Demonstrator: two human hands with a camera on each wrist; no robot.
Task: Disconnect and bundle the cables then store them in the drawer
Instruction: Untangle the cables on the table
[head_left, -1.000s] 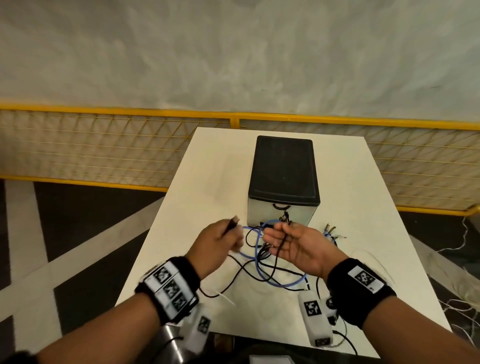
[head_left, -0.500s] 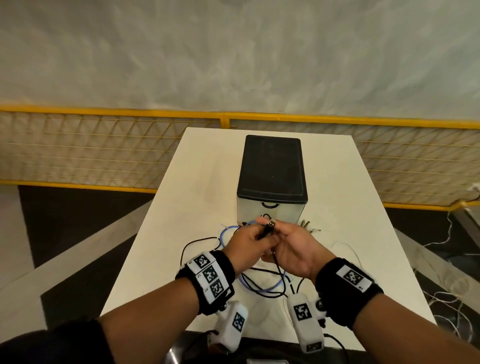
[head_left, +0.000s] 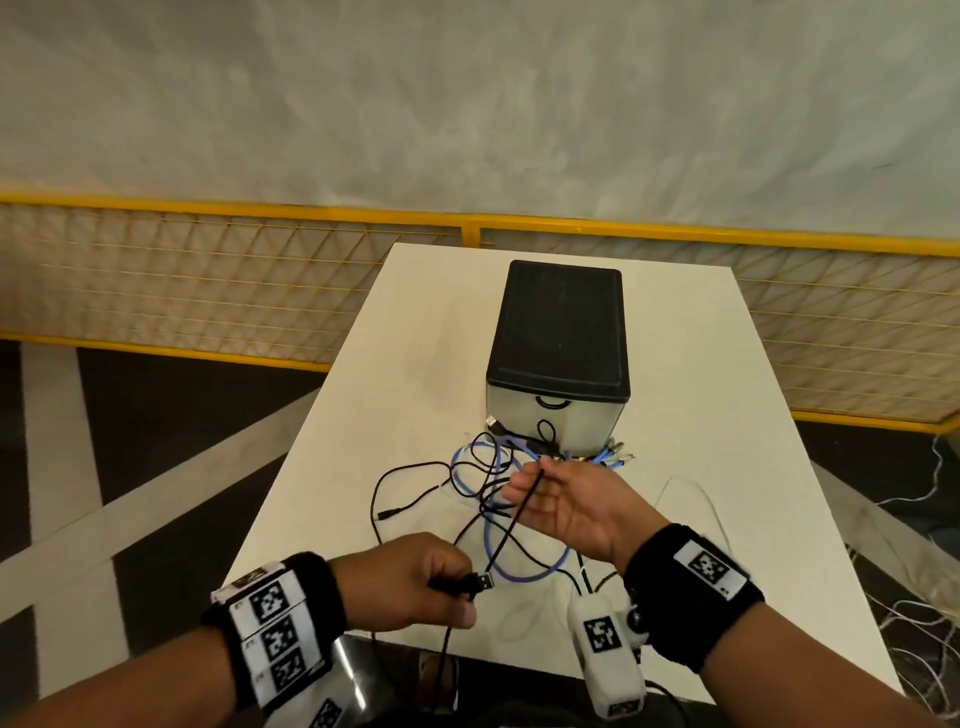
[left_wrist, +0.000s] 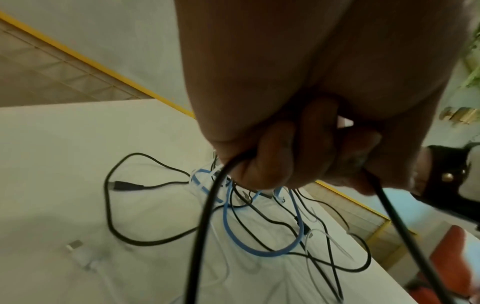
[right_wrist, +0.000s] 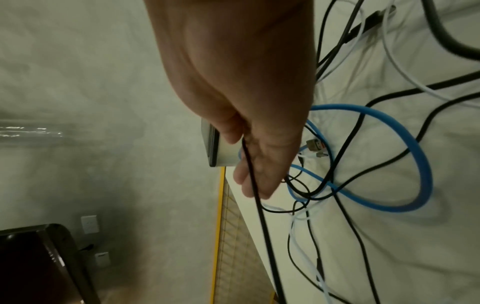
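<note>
**Black USB cable drawn out between 2 hands**

The black cable (head_left: 511, 525) runs as a taut diagonal through the lower centre of the head view, from the right hand down to the left. Its USB plug (head_left: 480, 582) sticks out of the left hand (head_left: 410, 587), whose fingers are curled round the cable just behind the connector; the wrist view shows the cord leaving that fist on both sides. Holding it by the plug end probably gives a fixed starting point for coiling.

The right hand (head_left: 566, 506) sits higher and to the right, palm up, fingers loosely extended, with the cable pinched between thumb and fingers near their base. That light hold looks meant to let the cord slide while keeping it lifted clear of the tangle.

Beneath the hands, at frame centre, the remaining cables lie heaped on the white tabletop (head_left: 701, 415): a thick blue cable (head_left: 524, 571) in a wide loop, several thin black leads and a white one, with loose connectors scattered among them. I judge that only this 1 cable is free of the pile, and nothing is bundled yet.

Just beyond the heap stands the drawer unit (head_left: 558, 332), black-topped, its front drawer closed, close enough for storing without reaching far.
</note>
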